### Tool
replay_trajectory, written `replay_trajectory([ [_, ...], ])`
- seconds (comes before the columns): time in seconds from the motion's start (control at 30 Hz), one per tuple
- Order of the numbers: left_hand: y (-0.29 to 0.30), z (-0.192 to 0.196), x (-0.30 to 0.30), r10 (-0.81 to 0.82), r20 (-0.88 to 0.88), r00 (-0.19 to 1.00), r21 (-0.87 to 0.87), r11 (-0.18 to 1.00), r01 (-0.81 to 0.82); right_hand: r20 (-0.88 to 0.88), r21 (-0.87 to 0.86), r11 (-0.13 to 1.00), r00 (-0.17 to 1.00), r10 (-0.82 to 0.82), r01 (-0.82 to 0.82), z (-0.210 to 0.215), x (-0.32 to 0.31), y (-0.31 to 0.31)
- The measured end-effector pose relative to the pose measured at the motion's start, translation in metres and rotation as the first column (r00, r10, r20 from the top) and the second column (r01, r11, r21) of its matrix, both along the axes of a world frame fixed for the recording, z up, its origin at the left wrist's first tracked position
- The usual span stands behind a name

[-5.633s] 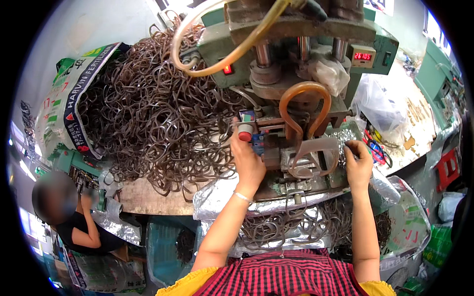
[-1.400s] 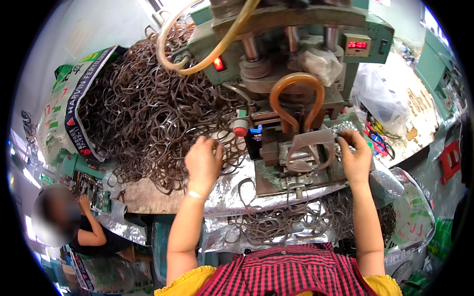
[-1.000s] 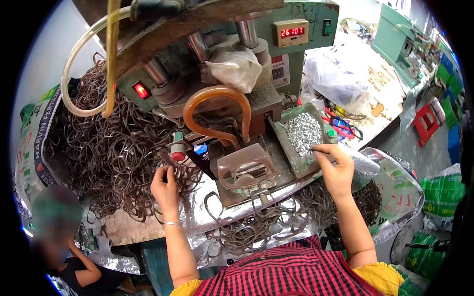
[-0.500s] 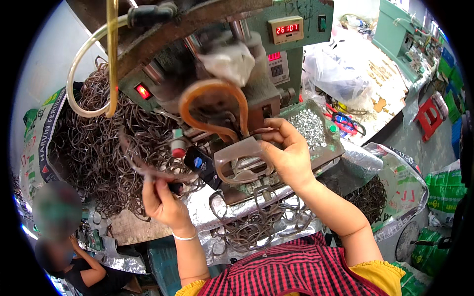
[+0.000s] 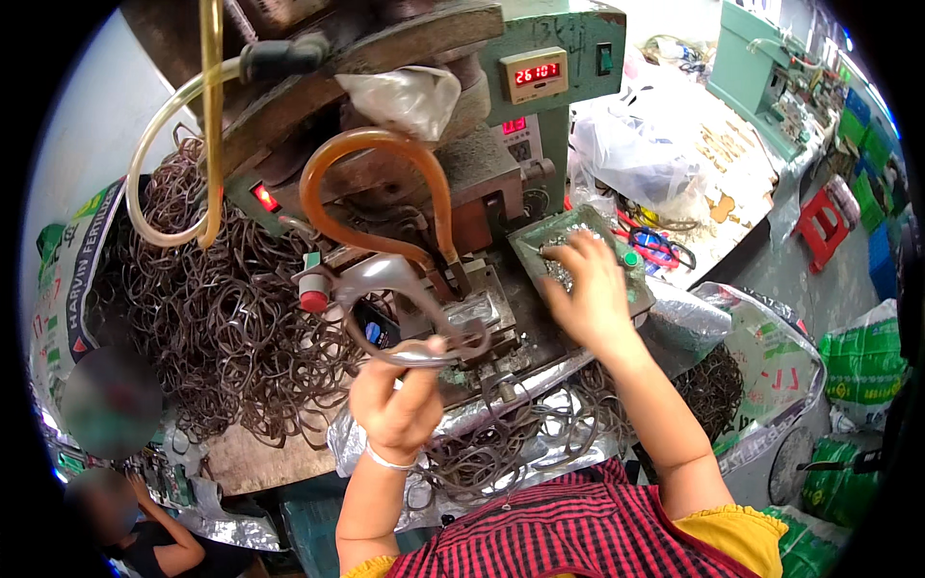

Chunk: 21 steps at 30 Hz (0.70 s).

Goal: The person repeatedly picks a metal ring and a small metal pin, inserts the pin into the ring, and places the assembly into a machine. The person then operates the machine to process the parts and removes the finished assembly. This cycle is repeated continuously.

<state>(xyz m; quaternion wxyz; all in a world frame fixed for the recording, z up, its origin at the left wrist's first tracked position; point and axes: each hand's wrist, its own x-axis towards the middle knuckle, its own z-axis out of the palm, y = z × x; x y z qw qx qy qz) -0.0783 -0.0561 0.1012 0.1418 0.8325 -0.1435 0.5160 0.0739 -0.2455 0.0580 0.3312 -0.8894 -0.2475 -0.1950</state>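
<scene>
Wall: a pale plain wall (image 5: 87,125) is seen at the upper left.
Floor: a grey concrete floor (image 5: 819,289) is seen at the right.
Furniture: a long cluttered workbench (image 5: 732,193) and a small red plastic stool (image 5: 819,217) are placed there.
Sacks: green and white woven sacks (image 5: 862,361) are stacked at the right edge.
Light: the room is lit by soft daylight.

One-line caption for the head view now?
Left hand holds a wire ring at the press; right hand reaches into the parts tray.

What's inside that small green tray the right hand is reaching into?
The green tray holds a heap of small shiny silver metal pieces, too tiny to identify. The right hand covers much of the tray, so what lies beneath it is hidden.
</scene>
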Motion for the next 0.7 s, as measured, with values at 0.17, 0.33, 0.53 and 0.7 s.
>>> replay_trajectory([
  [0.17,0.000,-0.009,0.021,-0.114,0.004,0.994,0.103,0.988,0.113,0.077,-0.086,0.989,0.991,-0.113,0.119,-0.049,0.029,-0.020],
  [0.33,-0.003,-0.006,0.015,-0.089,-0.046,0.995,0.132,0.987,0.095,0.108,0.074,0.995,0.991,-0.073,0.066,-0.038,0.044,-0.023],
  [0.53,0.001,-0.002,0.019,-0.127,-0.056,0.990,0.174,0.976,0.135,-0.017,0.316,0.941,0.992,-0.122,0.121,-0.034,0.042,-0.028],
  [0.7,-0.001,-0.006,0.018,-0.120,-0.043,0.992,0.157,0.980,0.125,-0.103,0.411,0.903,0.991,-0.090,0.125,-0.033,0.035,-0.027],
])
